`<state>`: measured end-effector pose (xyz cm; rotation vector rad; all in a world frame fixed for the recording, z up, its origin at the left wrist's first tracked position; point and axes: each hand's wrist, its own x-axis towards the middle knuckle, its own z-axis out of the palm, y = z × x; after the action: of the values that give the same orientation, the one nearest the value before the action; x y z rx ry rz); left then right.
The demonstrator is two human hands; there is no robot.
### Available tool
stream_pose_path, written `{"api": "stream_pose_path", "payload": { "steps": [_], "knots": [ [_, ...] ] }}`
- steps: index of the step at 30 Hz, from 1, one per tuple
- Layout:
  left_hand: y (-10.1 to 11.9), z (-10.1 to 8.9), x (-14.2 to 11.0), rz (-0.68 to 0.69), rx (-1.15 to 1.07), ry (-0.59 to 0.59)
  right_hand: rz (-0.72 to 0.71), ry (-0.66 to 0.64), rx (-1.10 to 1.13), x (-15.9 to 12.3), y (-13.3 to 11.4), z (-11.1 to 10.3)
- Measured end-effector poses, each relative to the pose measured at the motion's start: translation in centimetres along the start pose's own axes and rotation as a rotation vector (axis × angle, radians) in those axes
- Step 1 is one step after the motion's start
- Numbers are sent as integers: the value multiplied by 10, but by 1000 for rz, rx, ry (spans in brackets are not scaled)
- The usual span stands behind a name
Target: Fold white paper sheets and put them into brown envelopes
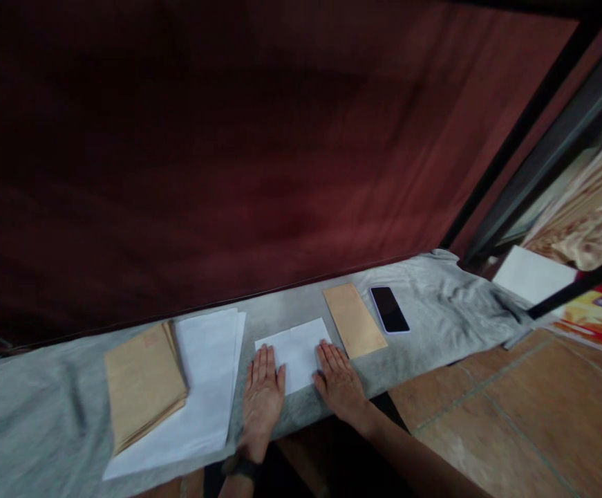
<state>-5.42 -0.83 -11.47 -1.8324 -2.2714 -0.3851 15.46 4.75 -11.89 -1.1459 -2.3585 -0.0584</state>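
Note:
A folded white sheet of paper (301, 351) lies on a grey cloth (46, 408) that covers a narrow table. My left hand (262, 398) rests flat on the sheet's left end, fingers stretched out. My right hand (339, 380) lies flat at the sheet's right end, fingers also stretched out. Neither hand grips anything. A single brown envelope (354, 319) lies just right of the sheet, close to my right hand.
A stack of white paper (204, 384) and a stack of brown envelopes (142, 384) lie to the left. A dark phone (389, 309) sits beyond the single envelope. A dark red curtain (228, 152) hangs behind the table. Tiled floor (513, 415) shows at the right.

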Motion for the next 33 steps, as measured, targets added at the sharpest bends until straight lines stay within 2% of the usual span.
{"api": "stream_pose_path", "payload": {
  "steps": [4, 6, 9, 13, 15, 20, 27, 33],
  "knots": [
    [-11, 2, -9, 9, -18, 27, -5, -7, -13, -1, 0, -1],
    [-10, 0, -11, 7, -15, 49, -1, -18, -18, -1, 0, -1],
    [7, -6, -14, 28, -15, 74, 7, -28, -21, -1, -1, 0],
    [37, -7, -20, 145, -56, 56, 7, -26, -12, -1, -1, 0],
    [43, -4, -25, 173, -52, 49, 5, -19, -2, -1, 0, -1],
    [35, -4, -33, 189, -37, 14, 4, -26, 14, -1, 0, 1],
    [37, -22, -34, 206, -29, -34, -13, -19, 16, -5, 3, 4],
    [37, -22, -34, 226, 15, -26, -66, -60, 51, 11, -5, 4]
  ]
}}
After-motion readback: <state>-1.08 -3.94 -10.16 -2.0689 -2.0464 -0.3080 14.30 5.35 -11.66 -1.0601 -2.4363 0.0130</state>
